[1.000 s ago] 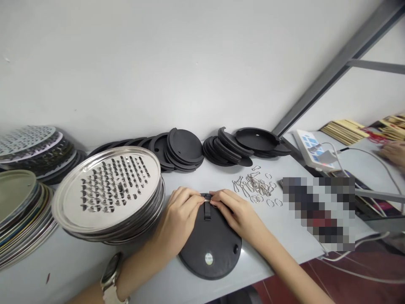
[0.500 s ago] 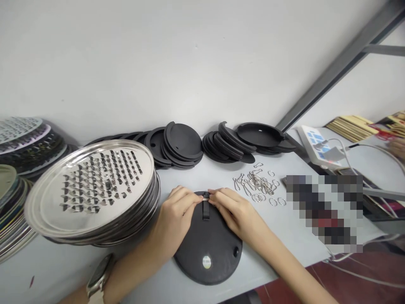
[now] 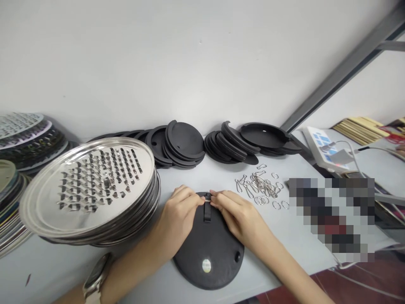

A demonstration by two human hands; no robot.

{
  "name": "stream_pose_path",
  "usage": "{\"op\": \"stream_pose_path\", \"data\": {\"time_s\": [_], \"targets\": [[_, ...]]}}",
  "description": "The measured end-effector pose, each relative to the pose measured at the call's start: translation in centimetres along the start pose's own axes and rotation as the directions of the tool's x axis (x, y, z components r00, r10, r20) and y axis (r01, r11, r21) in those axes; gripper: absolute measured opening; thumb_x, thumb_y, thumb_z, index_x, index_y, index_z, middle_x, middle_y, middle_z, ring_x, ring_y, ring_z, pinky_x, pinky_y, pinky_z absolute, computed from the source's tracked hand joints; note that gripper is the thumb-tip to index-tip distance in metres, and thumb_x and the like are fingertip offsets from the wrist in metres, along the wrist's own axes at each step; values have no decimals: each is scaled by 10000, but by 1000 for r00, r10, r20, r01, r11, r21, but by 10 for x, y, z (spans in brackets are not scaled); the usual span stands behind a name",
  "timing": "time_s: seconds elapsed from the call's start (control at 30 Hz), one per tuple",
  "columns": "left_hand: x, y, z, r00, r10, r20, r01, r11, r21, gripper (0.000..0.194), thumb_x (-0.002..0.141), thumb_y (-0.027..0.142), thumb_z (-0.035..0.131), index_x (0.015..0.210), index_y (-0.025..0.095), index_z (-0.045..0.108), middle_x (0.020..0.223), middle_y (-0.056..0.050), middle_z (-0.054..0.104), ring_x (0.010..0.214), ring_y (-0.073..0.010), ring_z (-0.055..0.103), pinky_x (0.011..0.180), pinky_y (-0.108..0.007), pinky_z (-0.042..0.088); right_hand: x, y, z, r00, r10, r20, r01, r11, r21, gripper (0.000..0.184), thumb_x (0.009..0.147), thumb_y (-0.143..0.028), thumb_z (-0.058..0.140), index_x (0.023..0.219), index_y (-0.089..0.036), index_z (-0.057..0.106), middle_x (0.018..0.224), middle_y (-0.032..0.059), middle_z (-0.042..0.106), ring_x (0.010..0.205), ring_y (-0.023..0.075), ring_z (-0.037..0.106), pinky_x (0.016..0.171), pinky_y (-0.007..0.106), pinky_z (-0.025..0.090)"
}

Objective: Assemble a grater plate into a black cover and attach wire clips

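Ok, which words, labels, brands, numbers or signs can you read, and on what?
No text can be read.
Round sticker on the black disc: faint marks, too small to read.
Power strip: blue patches, no legible lettering.
Watch: dark face, nothing legible.

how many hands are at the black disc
2: the left hand, left of the strap on the black disc, and the right hand, right of that strap; no third one shows there.
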State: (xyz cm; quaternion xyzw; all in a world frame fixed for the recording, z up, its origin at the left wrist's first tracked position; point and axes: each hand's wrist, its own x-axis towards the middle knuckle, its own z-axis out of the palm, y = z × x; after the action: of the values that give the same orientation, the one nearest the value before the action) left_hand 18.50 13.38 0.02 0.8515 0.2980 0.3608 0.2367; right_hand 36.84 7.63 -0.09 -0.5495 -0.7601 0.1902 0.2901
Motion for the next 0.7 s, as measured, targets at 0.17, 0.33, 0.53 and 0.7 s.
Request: {"op": "stream_pose_path", "data": {"time_s": [0.17, 0.33, 0.53, 0.7], "targets": [[1, 0, 1, 1000, 12, 21, -11, 1000, -7, 224, 921, 63, 473, 760, 160, 595, 715, -8, 556, 728, -142, 539, 714, -283, 469, 3, 1, -3, 998, 62, -6, -61, 987, 145, 201, 975, -171, 400, 802, -219, 490, 832, 36, 568, 817, 185, 564, 726, 315, 468], [1, -1, 3, 1000, 25, 15, -25, 999, -22, 230, 928, 67, 461, 769, 168, 593, 729, -8, 557, 747, -145, 540, 711, -280, 469, 4, 3, 1, 986, 156, -61, -124, 923, 365, 138, 938, -206, 502, 801, -226, 500, 864, 30, 572, 957, 210, 592, 874, 350, 470], [1, 0, 1, 999, 38, 30, -38, 999, -14, 210, 920, 53, 469, 794, 161, 598, 735, -13, 555, 746, -151, 530, 708, -287, 464, 3, -7, 10, 948, 283, -144, -203, 889, 411, 148, 931, -278, 521, 795, -221, 512, 850, 31, 571, 991, 226, 589, 870, 351, 464], [0, -1, 0, 997, 22, 73, -21, 1000, -10, 200, 921, 48, 464, 820, 145, 606, 764, -29, 550, 786, -171, 526, 726, -306, 464, 5, -11, 13, 938, 293, -183, -208, 901, 380, 151, 945, -294, 498, 815, -218, 492, 843, 21, 569, 863, 188, 579, 807, 313, 457]]}}
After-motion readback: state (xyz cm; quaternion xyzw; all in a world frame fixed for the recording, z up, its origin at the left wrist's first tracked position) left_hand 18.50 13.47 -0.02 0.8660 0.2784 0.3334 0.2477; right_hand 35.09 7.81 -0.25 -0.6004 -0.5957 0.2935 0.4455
